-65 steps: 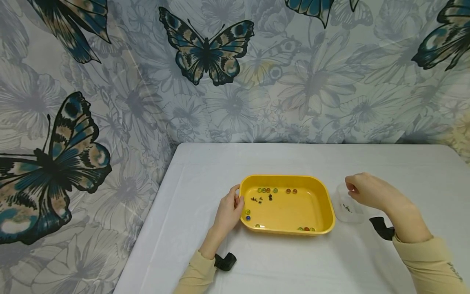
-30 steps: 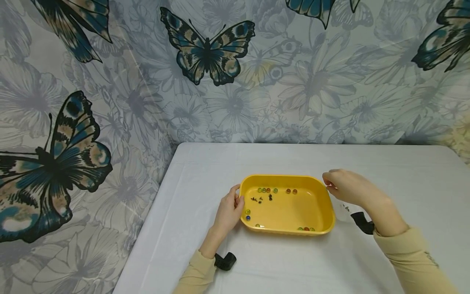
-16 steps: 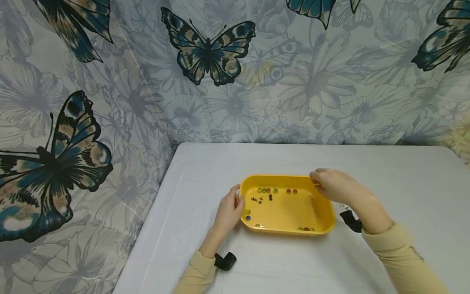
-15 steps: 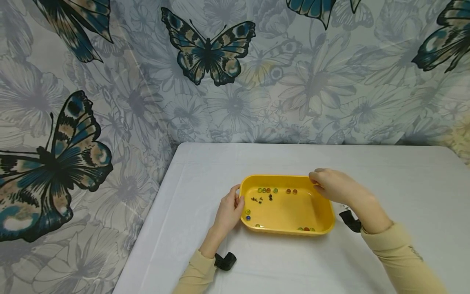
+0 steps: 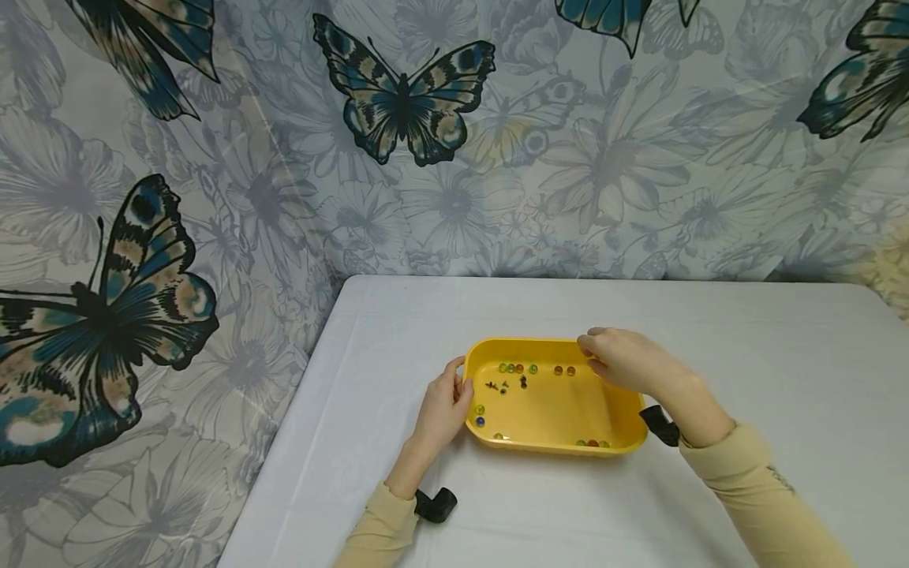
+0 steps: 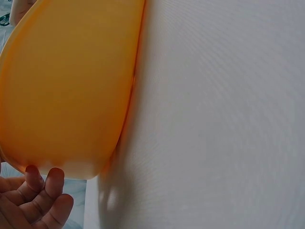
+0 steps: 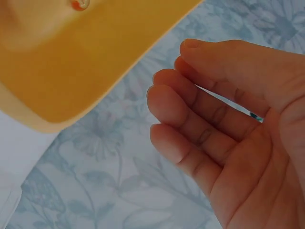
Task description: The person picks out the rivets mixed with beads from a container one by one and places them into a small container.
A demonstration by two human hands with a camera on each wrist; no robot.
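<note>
Gripping yellow tray (image 5: pixel 561 410) on white table (image 5: pixel 398 355) by L end w/ L hand (image 5: pixel 442 404). Holding R hand (image 5: pixel 632 363), bent-fingered, over tray's far R, near amber marbles (image 5: pixel 558 370); can't tell if pinching anything. Prob. placing step; likely calls for lowering next.

Butterfly-patterned walls (image 5: pixel 270 221) rise behind and beside a white table (image 5: pixel 398 331)

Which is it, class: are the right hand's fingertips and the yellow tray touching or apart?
Apart: the right wrist view plainly shows the patterned backdrop through a gap between the fingertips and the yellow tray.
</note>
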